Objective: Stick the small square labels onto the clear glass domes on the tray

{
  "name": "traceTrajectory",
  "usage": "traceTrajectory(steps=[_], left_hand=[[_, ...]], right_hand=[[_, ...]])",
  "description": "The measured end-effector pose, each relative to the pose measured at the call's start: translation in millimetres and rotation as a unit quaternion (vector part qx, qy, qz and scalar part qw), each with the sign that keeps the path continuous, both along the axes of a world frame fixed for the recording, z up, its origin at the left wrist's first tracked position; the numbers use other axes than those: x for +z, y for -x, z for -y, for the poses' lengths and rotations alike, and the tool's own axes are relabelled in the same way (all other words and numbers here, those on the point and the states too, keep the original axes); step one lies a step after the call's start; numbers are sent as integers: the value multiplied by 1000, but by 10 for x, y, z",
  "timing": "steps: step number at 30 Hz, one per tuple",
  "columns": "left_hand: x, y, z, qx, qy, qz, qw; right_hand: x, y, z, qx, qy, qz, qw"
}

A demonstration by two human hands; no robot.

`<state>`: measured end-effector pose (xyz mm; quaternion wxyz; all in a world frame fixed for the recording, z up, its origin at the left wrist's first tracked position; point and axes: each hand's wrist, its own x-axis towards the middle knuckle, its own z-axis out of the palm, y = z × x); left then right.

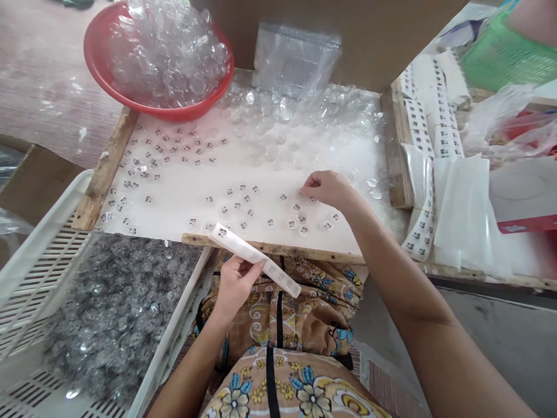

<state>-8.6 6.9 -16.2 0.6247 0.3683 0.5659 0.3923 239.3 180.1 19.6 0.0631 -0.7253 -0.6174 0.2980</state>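
Note:
Pinched in my left hand (238, 283) is a white strip of panda stickers (255, 255), held at a slant over the board's front edge. One panda print shows near its upper end. My right hand (328, 188) is over the white board (195, 183), thumb and fingertips pressed together at a panda sticker. Whether that sticker is gripped or lies on a disc is too small to tell. Around it lie several clear discs with panda stickers (303, 230). Plain clear domed discs (278, 136) spread across the board's far side.
A red bowl (159, 110) heaped with clear discs stands at the far left. The white crate (26, 313) at lower left holds many stickered discs. Wooden rails (104, 168) border the board. Sticker strips (420, 197) lie at right, near a green basket (500, 52).

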Motion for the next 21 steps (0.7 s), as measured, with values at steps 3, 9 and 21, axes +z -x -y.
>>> traceTrajectory(steps=[3,9,21], left_hand=[[3,-2,-2,2,-1,0,1000],[15,-5,-3,3,2,-3,1000],[8,-16,-12,11,5,16,1000]], right_hand=[[15,51,18,17,-21,23,999],[-33,94,53,53,-55,12,997],[-17,151,52,73,-59,32,995]])
